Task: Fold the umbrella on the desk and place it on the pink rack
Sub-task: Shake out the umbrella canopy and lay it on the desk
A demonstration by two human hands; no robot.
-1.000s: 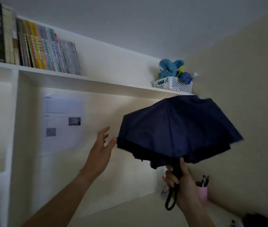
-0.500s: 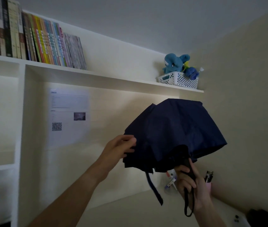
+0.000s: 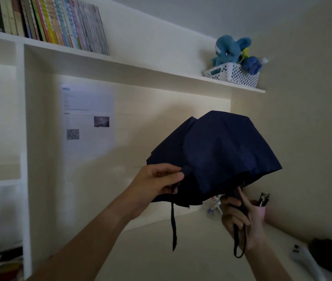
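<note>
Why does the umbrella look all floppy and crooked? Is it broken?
No damage shows. The umbrella is only half closed, so its cloth sags unevenly. The left hand pinches its edge, the right hand grips the handle, and its strap dangles loose.

You have one half-collapsed navy fabric umbrella [image 3: 221, 155], held by two bare hands, left [image 3: 157, 182] and right [image 3: 240, 218]. Above sit one white perforated plastic basket [image 3: 234, 75], one blue plush toy [image 3: 228, 49], one printed paper sheet [image 3: 87, 120] and one pink pen cup [image 3: 261, 211].
</note>
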